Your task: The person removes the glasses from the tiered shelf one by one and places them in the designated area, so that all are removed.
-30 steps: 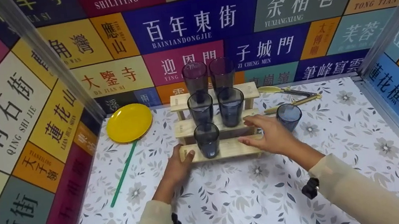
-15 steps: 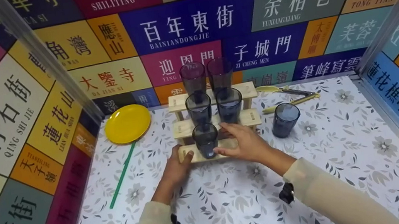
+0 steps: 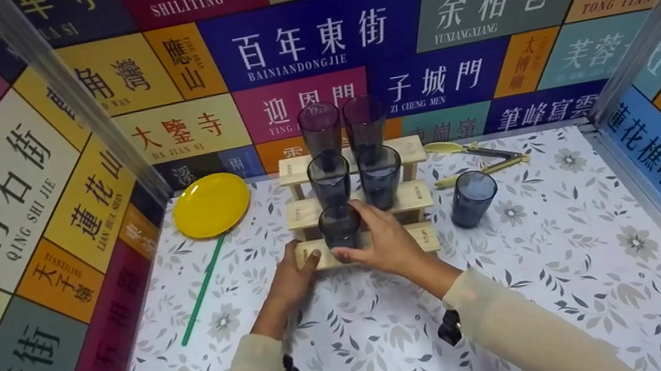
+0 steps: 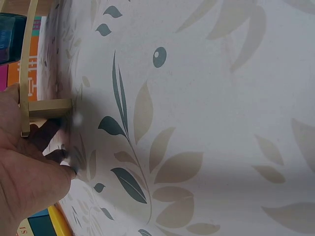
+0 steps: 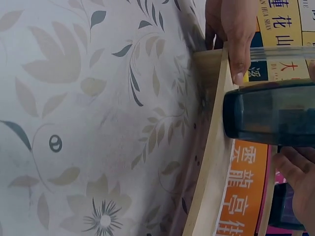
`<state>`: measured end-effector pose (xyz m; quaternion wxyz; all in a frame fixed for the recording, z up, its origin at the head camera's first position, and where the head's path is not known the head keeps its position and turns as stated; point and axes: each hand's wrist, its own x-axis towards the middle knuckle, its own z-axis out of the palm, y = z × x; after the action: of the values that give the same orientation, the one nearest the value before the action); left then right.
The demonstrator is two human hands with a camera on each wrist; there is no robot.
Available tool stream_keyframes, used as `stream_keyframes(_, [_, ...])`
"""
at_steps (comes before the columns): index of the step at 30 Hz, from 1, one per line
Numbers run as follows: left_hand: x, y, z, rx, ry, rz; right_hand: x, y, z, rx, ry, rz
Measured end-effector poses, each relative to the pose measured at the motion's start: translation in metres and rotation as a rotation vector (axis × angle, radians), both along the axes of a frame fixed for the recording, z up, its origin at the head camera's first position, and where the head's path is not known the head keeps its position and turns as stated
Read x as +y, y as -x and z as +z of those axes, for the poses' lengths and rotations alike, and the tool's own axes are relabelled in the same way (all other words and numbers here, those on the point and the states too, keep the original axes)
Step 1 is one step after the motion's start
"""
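Note:
A three-step wooden rack stands at the back of the table in the head view. My left hand grips the left end of its bottom step, thumb on top. The left wrist view shows that hand at the step's end, by a leg. On the bottom step is a dark glass, held in my right hand with the thumb in front and a finger behind. The glass also shows in the right wrist view, its base at the step. Two dark glasses stand on the middle step and two on the top.
Another dark glass stands on the table right of the rack, with tongs behind it. To the left lie a yellow plate and a green stick. Sign-covered walls enclose the back and sides.
My right hand has moved left from the right end of the bottom step and taken hold of the glass there. My left hand stays on the rack.

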<state>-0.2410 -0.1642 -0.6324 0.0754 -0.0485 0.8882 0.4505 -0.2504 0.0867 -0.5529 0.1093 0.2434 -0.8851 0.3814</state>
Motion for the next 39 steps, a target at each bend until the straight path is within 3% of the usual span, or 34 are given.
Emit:
stream_keyframes(8, [-0.002,0.000,-0.001,-0.008,-0.006,-0.007,-0.016,-0.001,-0.002,0.053,0.065,-0.072])
stream_keyframes(18, [-0.003,-0.002,-0.001,0.016,0.004,-0.014,-0.028,-0.002,-0.004,0.039,0.068,-0.150])
stream_keyframes(28, [-0.003,0.000,-0.003,0.067,0.012,-0.041,-0.025,-0.001,0.000,0.054,0.106,-0.120])
stream_keyframes(31, [-0.002,0.000,-0.003,0.056,0.009,-0.040,-0.023,-0.002,0.002,0.051,0.088,-0.134])
stream_keyframes(32, [-0.001,-0.002,0.001,0.032,-0.002,-0.029,-0.022,-0.003,0.002,0.051,0.083,-0.136])
stream_keyframes(39, [-0.002,0.000,-0.002,0.024,0.010,-0.021,-0.015,-0.001,0.007,0.080,0.078,-0.097])
